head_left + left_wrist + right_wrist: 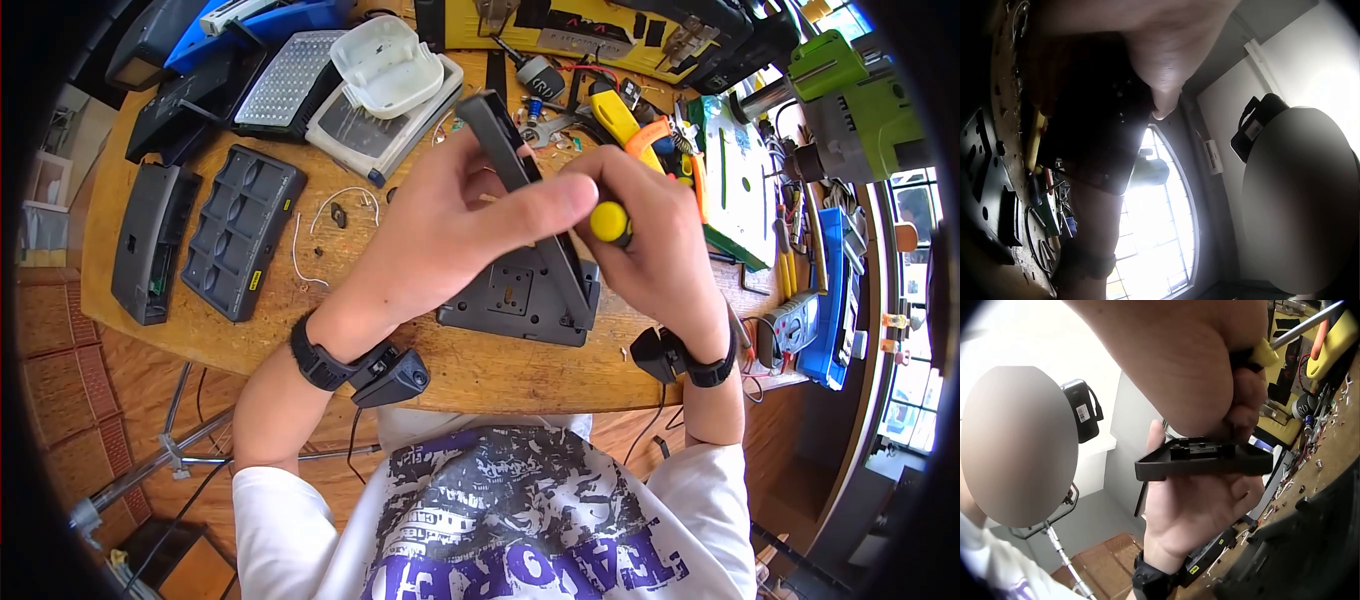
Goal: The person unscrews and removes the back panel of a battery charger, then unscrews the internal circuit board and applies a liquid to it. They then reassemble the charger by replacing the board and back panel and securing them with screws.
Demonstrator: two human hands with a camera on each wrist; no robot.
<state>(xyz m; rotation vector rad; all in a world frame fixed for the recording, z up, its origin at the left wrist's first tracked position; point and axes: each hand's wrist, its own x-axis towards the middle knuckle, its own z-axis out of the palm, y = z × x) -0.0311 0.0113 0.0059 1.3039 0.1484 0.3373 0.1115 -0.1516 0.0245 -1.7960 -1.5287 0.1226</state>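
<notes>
In the head view my left hand [450,220] grips a flat black plastic part [520,180], tilted up over the bench. The right wrist view shows this part [1204,465] as a shallow tray, my left hand [1200,509] beneath it. My right hand [655,235] is curled round a yellow-ended screwdriver [610,222], whose metal shaft [1307,326] points away from the part in the right wrist view. Right-hand fingers [1247,403] are by the tray's inner side. Below the hands a black plate with holes [510,300] lies on the bench.
Two black housings [150,245] [243,232] lie at the left, near white wire pieces [297,250]. A white case [388,68] rests on a grey panel at the back. Pliers [625,120], a green-edged board [738,180] and a multimeter [790,328] are on the right.
</notes>
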